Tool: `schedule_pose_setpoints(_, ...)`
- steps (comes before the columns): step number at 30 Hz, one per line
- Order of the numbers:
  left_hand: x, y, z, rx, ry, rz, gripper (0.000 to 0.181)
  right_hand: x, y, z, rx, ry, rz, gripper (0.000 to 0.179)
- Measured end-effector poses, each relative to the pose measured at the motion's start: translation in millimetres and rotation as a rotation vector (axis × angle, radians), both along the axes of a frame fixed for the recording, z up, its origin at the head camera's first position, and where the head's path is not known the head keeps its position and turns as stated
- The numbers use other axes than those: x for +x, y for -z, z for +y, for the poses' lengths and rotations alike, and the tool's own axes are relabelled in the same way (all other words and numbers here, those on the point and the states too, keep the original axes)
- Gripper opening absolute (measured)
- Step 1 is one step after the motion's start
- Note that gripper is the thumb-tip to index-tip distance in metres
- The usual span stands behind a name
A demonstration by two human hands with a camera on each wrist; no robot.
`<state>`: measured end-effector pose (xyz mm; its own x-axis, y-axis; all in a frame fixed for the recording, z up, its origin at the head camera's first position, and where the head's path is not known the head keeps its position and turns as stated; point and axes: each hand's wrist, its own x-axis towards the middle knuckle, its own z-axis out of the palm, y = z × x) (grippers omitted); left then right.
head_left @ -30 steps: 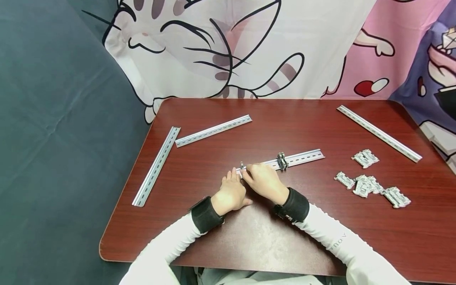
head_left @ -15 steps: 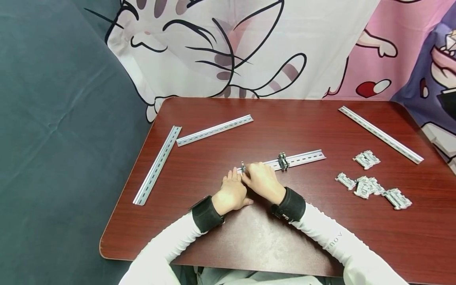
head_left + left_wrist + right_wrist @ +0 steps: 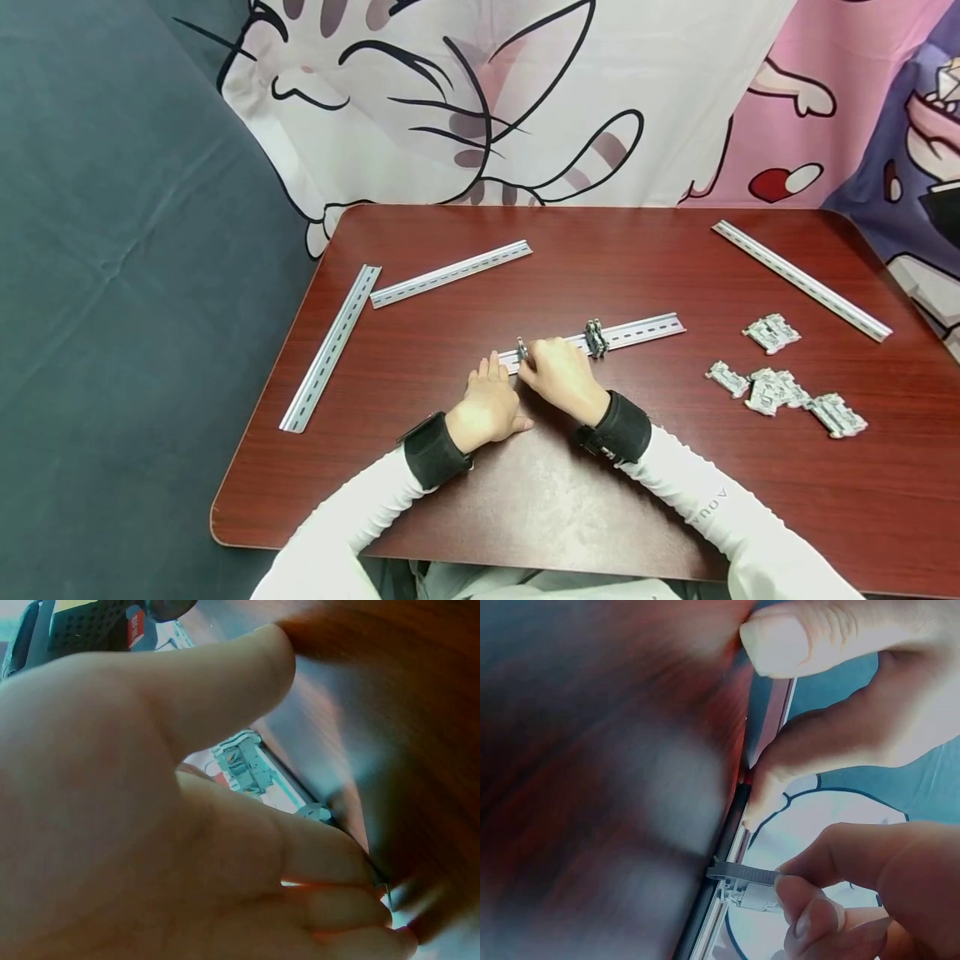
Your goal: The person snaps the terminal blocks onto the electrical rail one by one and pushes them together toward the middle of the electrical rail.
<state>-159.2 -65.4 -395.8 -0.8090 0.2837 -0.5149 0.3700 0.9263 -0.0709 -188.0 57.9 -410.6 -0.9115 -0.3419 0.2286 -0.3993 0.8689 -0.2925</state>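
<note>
A slotted metal DIN rail (image 3: 645, 330) lies slantwise mid-table. My left hand (image 3: 487, 408) rests at its left end, fingers straight and thumb spread toward the table. My right hand (image 3: 564, 379) is just to the right and pinches a small grey rail clip (image 3: 744, 874) between thumb and fingertips. That clip stands upright on the rail, its lower part partly hidden by my fingers in the head view. Farther right, dark grey-green clips (image 3: 596, 339) stand close together on the same rail. Rail-mounted parts (image 3: 244, 761) also show past my left hand in the left wrist view.
Two more slotted rails, a steep one (image 3: 330, 350) and a flatter one (image 3: 452, 274), lie at the left. A third bare rail (image 3: 801, 281) slants at the back right. Several loose grey-white clips (image 3: 765, 392) lie at the right, with another group (image 3: 771, 333) behind them.
My right hand and the pinched clip have shifted slightly right along the rail, exposing more of the rail beside my left fingertips. My left hand stays put.
</note>
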Motion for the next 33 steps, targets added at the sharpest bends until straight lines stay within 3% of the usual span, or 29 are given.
schedule_pose_setpoints(18,-0.9,1.1,0.7,-0.016,0.020,0.015,0.084,-1.2,-6.4,12,0.021,0.047,-0.066,0.038)
schedule_pose_setpoints(25,-1.0,0.7,0.2,-0.029,0.018,0.024,0.087,-2.1,-4.7,11,0.004,0.029,-0.023,0.036)
schedule_pose_setpoints(33,-1.1,1.5,1.0,-0.034,0.020,0.022,0.086,-4.1,-2.4,11,0.008,0.101,-0.026,0.033)
